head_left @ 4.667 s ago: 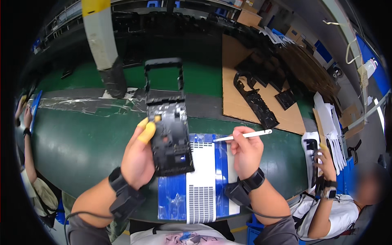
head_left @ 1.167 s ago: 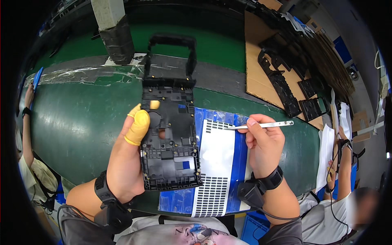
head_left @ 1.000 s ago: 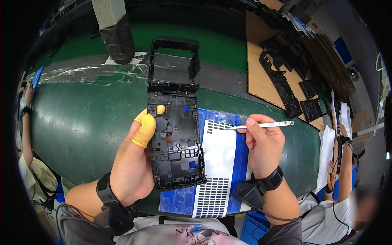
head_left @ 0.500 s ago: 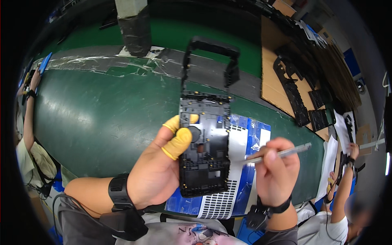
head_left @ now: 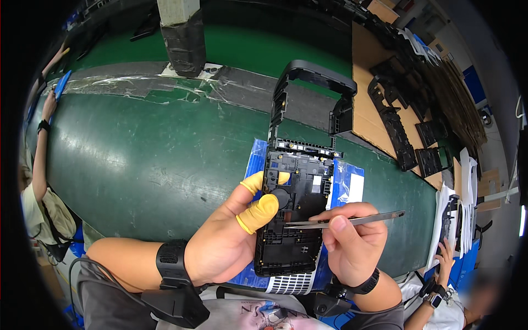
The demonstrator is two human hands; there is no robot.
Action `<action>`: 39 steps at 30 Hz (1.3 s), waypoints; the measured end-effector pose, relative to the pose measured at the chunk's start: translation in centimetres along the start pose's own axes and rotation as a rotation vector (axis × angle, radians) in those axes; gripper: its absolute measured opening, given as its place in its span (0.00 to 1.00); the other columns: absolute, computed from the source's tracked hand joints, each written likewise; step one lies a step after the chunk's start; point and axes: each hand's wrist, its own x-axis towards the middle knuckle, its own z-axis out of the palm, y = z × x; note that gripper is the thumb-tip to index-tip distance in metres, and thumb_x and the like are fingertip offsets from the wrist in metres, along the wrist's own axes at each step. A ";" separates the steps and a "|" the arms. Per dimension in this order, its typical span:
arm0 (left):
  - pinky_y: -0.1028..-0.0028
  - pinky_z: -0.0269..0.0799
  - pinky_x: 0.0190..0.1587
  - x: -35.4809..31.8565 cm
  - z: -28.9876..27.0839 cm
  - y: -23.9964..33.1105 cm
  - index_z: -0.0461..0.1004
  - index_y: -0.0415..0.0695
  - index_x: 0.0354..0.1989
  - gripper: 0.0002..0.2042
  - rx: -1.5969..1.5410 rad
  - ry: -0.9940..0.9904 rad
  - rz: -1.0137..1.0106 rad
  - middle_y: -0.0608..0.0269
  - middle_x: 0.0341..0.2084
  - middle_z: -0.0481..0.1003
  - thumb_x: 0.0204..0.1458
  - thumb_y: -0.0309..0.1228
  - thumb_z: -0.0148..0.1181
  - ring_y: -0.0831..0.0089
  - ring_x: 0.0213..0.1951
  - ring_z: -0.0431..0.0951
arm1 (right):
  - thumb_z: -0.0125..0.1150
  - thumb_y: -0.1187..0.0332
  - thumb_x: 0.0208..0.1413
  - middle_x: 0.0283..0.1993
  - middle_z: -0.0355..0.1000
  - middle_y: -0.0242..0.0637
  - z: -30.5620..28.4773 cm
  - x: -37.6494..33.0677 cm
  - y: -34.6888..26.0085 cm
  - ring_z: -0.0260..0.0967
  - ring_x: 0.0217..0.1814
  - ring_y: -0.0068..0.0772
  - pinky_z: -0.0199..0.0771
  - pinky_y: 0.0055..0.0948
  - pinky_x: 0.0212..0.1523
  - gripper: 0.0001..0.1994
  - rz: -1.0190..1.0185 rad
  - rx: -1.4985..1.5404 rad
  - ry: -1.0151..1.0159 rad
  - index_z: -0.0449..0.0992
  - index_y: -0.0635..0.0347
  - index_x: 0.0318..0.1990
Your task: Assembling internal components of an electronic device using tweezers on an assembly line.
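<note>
My left hand [head_left: 231, 234], with yellow finger cots on thumb and finger, grips the left edge of a black plastic housing [head_left: 294, 247]. The housing has an open rectangular frame at its far end and ribbed pockets with small brass-coloured inserts. In my right hand [head_left: 355, 242] is a pair of metal tweezers [head_left: 363, 219], pinched between thumb and fingers. Their tips lie over the lower middle of the housing; whether they hold anything is too small to tell. Beneath the housing, a white sheet with black rectangular pieces [head_left: 291, 284] rests on a blue board [head_left: 345, 184], partly hidden.
A dark green tabletop [head_left: 137, 165] spreads around me, with a taped grey strip [head_left: 236, 82] and a post [head_left: 184, 47] beyond. On the right, cardboard [head_left: 362, 104] carries several black plastic parts [head_left: 393, 126]. Other people's arms [head_left: 38, 154] reach in at both sides.
The housing has moved right with my left hand and tilted slightly. My right hand has brought the tweezers' tips left, from beside the housing to over it.
</note>
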 end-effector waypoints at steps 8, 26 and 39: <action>0.69 0.62 0.48 -0.1 -0.1 0.0 0.56 0.47 0.51 0.18 0.004 -0.054 0.020 0.63 0.45 0.63 0.52 0.33 0.47 0.73 0.47 0.64 | 0.52 0.77 0.48 0.27 0.70 0.43 0.2 0.1 0.1 0.61 0.20 0.16 0.60 0.13 0.19 0.04 -0.007 -0.013 -0.004 0.67 0.67 0.32; 0.78 0.66 0.42 -0.4 -0.6 -0.3 0.55 0.43 0.50 0.21 0.238 0.070 0.084 0.60 0.36 0.69 0.47 0.16 0.46 0.77 0.38 0.70 | 0.52 0.78 0.48 0.25 0.69 0.40 0.4 0.1 0.4 0.60 0.19 0.17 0.59 0.13 0.18 0.04 0.022 -0.021 0.003 0.67 0.67 0.32; 0.75 0.69 0.37 7.1 2.3 5.6 0.66 0.40 0.38 0.10 0.414 -0.091 0.120 0.63 0.30 0.70 0.49 0.30 0.47 0.76 0.30 0.70 | 0.50 0.72 0.49 0.27 0.69 0.42 -8.4 4.0 -3.8 0.61 0.21 0.22 0.56 0.16 0.18 0.05 -0.157 0.359 0.289 0.69 0.64 0.32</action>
